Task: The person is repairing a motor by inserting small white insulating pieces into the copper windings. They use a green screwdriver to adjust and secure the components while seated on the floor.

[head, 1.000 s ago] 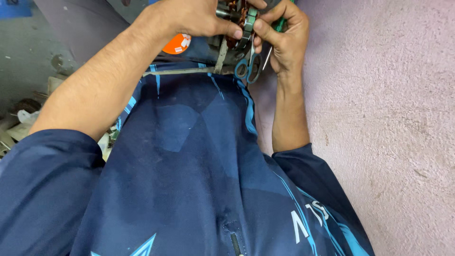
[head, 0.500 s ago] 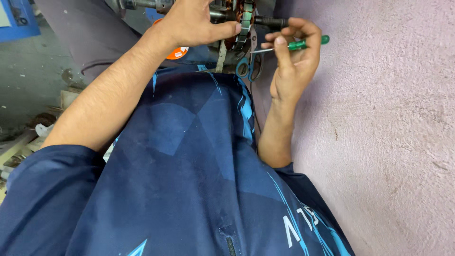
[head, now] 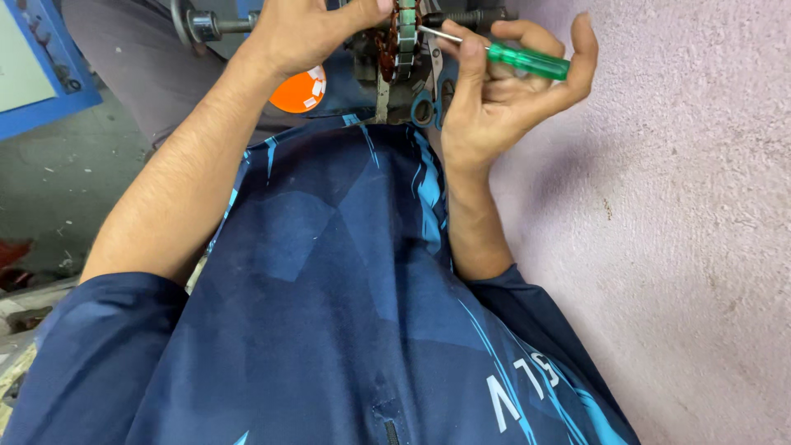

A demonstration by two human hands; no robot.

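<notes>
My right hand (head: pixel 503 99) grips a screwdriver with a clear green handle (head: pixel 527 62); its metal tip points left at a round motor winding core (head: pixel 404 37) with copper wire and grey metal teeth. My left hand (head: pixel 309 33) holds that core from the left, thumb pressed against its edge. The core sits at the top of the view, partly cut off by the frame edge. Below the hands hangs a pair of scissors (head: pixel 428 99), mostly hidden by my right hand.
A metal shaft (head: pixel 210 25) sticks out at the top left. An orange round cap (head: pixel 298 91) lies under my left wrist. A pink rough wall (head: pixel 684 231) fills the right side. My dark blue shirt (head: pixel 329 313) covers the lower view. A blue-edged board (head: pixel 41 74) stands at left.
The view has dropped a little. My right hand has opened its fingers around the green screwdriver and brought the tip up to the winding core. My left hand keeps its hold.
</notes>
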